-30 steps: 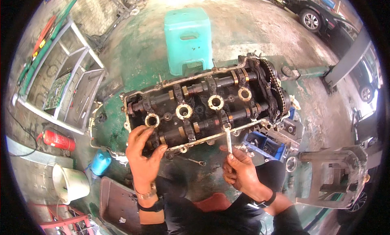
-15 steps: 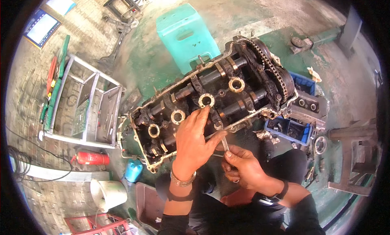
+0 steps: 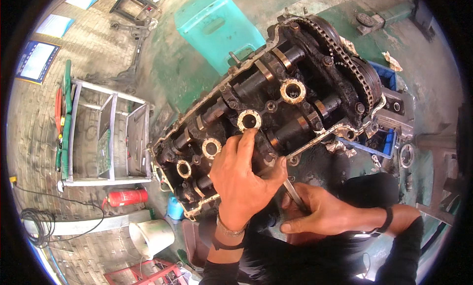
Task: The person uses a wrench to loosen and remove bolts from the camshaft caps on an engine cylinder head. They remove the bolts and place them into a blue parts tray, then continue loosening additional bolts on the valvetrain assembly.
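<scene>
A dark, oily engine cylinder head (image 3: 290, 132) with two camshafts and a timing chain (image 3: 347, 56) lies slanted in front of me. My left hand (image 3: 244, 179) rests on its near side, fingers apart. The index fingertip touches the lower edge of a pale round plug-hole rim (image 3: 249, 121); the thumb reaches right, over the near edge. My right hand (image 3: 320, 208), closed round a metal wrench (image 3: 295, 195), is just right of and below that thumb. The wrench's upper end disappears by the thumb, so I cannot tell whether it touches a bolt.
A turquoise plastic stool (image 3: 217, 29) stands behind the engine. Left are a metal rack (image 3: 111, 137), a red fire extinguisher (image 3: 127, 197) and a white bucket (image 3: 152, 238). To the right, blue parts bins (image 3: 389, 146) and a grey cover (image 3: 396, 115) lie on the floor.
My right hand has moved right and turned, and the wrench now slants down to the right. My left hand stays at the same plug-hole rim. The whole view has shifted closer.
</scene>
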Action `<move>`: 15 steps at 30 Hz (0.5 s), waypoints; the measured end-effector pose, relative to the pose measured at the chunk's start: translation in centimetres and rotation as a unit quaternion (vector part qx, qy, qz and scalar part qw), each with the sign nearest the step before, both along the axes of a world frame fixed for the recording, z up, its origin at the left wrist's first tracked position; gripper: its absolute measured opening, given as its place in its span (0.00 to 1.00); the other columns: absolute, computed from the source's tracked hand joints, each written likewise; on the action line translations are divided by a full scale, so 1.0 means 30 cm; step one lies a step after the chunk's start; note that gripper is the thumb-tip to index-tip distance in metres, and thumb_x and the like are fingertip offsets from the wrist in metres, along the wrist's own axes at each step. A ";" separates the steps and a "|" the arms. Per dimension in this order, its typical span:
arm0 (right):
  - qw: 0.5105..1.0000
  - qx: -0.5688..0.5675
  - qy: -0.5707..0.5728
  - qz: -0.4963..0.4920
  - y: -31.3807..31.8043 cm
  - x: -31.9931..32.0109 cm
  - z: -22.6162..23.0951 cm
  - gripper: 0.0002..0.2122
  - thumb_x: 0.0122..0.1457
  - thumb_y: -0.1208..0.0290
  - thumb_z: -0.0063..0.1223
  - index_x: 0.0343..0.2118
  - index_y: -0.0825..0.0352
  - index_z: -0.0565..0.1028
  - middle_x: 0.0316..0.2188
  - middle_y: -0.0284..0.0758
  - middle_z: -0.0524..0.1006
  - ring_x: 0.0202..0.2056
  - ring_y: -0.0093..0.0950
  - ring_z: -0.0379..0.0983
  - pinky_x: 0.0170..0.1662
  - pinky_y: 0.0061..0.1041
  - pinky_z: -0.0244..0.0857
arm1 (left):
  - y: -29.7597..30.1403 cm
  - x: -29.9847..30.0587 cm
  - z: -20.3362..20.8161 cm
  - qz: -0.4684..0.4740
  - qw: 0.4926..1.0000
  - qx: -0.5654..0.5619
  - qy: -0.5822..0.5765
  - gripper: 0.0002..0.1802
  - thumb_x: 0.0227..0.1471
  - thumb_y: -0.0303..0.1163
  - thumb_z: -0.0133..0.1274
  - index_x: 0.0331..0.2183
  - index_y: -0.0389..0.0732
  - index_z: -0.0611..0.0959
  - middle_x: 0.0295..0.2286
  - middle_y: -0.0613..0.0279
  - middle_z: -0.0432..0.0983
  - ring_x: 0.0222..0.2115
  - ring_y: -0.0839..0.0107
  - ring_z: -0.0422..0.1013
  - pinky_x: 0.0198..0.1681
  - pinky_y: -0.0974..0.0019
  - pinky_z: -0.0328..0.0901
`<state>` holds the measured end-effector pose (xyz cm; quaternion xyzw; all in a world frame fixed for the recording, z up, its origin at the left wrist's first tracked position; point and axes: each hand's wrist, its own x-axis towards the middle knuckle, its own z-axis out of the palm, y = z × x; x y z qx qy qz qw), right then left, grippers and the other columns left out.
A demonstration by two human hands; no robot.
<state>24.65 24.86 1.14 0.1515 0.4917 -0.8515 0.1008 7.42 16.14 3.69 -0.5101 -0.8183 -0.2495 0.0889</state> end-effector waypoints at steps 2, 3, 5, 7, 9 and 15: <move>0.999 0.048 0.009 0.025 0.042 0.004 0.010 0.20 0.57 0.64 0.68 0.41 0.71 0.70 0.24 0.29 0.70 0.25 0.19 0.65 0.27 0.23 0.61 | 0.002 0.000 -0.006 0.001 1.000 0.007 -0.011 0.35 0.36 0.42 0.70 0.47 0.38 0.81 0.35 0.53 0.78 0.32 0.52 0.75 0.35 0.56 0.69; 0.997 0.068 0.010 0.042 0.061 0.003 0.014 0.19 0.57 0.63 0.68 0.41 0.71 0.70 0.23 0.29 0.70 0.25 0.19 0.66 0.27 0.24 0.61 | 0.004 -0.002 -0.009 0.000 1.000 0.010 -0.011 0.35 0.36 0.43 0.71 0.47 0.38 0.81 0.35 0.53 0.78 0.33 0.52 0.75 0.34 0.56 0.69; 0.997 0.063 0.011 0.047 0.094 0.005 0.023 0.18 0.60 0.63 0.65 0.42 0.71 0.71 0.25 0.30 0.73 0.25 0.19 0.69 0.27 0.23 0.65 | 0.003 -0.007 -0.011 -0.004 1.000 0.012 -0.006 0.35 0.36 0.44 0.71 0.46 0.38 0.81 0.36 0.53 0.78 0.33 0.53 0.75 0.34 0.57 0.69; 0.999 0.010 -0.025 0.038 0.121 0.010 0.031 0.16 0.62 0.63 0.62 0.42 0.71 0.71 0.26 0.31 0.74 0.25 0.19 0.71 0.27 0.22 0.67 | -0.002 -0.007 -0.012 -0.005 1.000 0.007 -0.014 0.37 0.37 0.49 0.72 0.47 0.38 0.81 0.36 0.53 0.78 0.33 0.53 0.75 0.34 0.57 0.69; 0.999 0.000 -0.024 0.025 0.148 0.019 0.033 0.13 0.66 0.65 0.56 0.46 0.71 0.73 0.27 0.30 0.75 0.25 0.19 0.72 0.29 0.23 0.70 | -0.002 -0.011 -0.016 -0.011 1.000 0.011 -0.010 0.39 0.38 0.53 0.71 0.48 0.37 0.81 0.35 0.53 0.78 0.33 0.53 0.75 0.34 0.57 0.69; 0.991 -0.067 -0.023 -0.112 0.192 0.064 0.015 0.11 0.66 0.74 0.55 0.48 0.72 0.75 0.27 0.31 0.77 0.27 0.17 0.71 0.29 0.16 0.63 | -0.025 -0.020 -0.022 -0.025 0.999 0.009 0.018 0.43 0.41 0.57 0.69 0.52 0.37 0.80 0.37 0.53 0.77 0.33 0.54 0.75 0.36 0.58 0.68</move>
